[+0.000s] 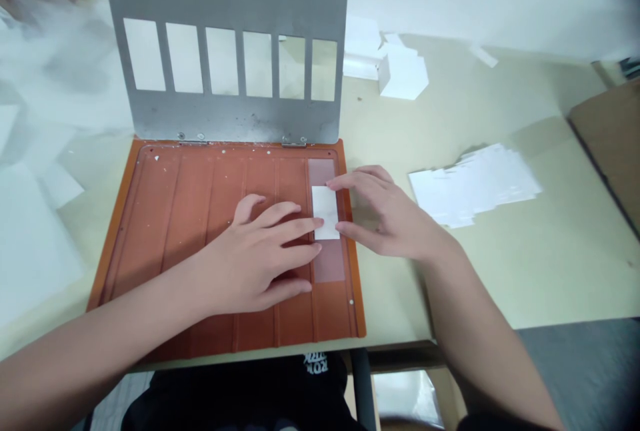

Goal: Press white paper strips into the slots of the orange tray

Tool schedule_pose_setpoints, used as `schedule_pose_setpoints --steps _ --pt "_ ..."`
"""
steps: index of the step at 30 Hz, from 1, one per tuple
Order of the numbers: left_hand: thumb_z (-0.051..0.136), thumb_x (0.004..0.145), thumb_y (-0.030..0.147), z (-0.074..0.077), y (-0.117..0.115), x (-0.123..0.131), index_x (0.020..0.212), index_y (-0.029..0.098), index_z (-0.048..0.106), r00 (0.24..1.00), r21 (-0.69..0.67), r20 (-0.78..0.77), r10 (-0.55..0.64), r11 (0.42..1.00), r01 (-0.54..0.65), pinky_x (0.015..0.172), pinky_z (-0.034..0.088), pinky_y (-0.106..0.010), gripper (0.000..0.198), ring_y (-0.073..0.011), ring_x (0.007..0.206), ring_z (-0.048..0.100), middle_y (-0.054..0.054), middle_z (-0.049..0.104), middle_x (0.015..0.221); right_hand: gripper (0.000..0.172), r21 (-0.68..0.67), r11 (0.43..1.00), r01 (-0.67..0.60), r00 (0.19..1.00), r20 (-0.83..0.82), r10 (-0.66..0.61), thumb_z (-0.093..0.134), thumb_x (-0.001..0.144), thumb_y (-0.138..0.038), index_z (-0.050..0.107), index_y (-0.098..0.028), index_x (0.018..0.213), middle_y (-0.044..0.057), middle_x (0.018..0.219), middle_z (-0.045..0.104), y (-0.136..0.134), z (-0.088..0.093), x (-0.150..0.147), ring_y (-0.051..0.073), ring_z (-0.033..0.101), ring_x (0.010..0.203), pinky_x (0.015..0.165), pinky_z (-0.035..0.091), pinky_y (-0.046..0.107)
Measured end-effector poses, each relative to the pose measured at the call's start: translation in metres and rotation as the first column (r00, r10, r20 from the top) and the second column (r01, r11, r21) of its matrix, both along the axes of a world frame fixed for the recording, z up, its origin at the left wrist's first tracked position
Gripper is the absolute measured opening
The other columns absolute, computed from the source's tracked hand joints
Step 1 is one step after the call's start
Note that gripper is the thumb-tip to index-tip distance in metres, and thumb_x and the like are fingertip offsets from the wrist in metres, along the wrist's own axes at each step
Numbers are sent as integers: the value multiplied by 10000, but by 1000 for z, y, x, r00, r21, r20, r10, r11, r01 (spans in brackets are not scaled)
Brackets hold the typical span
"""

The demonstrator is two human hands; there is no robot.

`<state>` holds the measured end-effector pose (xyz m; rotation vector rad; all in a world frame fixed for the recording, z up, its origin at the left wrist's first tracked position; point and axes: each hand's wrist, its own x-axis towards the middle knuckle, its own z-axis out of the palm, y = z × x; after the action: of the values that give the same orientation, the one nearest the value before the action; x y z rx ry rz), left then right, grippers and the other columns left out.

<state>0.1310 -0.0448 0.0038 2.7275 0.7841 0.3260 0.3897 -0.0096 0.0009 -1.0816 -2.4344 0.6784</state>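
A small white card (326,208) lies across the middle of a translucent strip (330,264), in the rightmost channel of an orange-brown grooved board (195,218). My left hand (265,254) is spread over the board, its fingers reaching to the card's left edge, one fingertip on the card. My right hand (385,211) comes from the right, fingers apart, with fingertips at the card's top edge and lower right edge. A grey metal plate (230,118) with several rectangular windows stands raised on hinges at the board's far edge.
To the right, a fanned pile of white cards (475,184) lies on the pale table (500,271). A white card stack (403,74) stands behind the board's right side. Clear and white sheets (40,218) spread on the left. A brown box edge (610,138) is far right.
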Motion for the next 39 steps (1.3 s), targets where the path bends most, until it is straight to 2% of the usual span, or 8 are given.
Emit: schedule_pose_setpoints --steps 8,39 --pt "552 948 441 0 -1 0 1122 247 674 1000 20 -28 -3 1000 3 1020 252 -519 288 -329 1246 491 -40 609 1393 543 -3 1000 1 1000 26 -1 721 776 -328 506 -272 1270 65 1214 652 -1 -1 1 309 536 1190 1044 393 521" --pt "544 955 415 1 -1 2 1098 239 677 1000 20 -11 -4 1000 4 1006 251 -532 263 -333 1227 505 -41 621 1370 538 39 999 -18 999 35 16 715 773 -343 521 -244 1265 84 1170 666 -1 0 -1 305 568 1139 1043 399 521"
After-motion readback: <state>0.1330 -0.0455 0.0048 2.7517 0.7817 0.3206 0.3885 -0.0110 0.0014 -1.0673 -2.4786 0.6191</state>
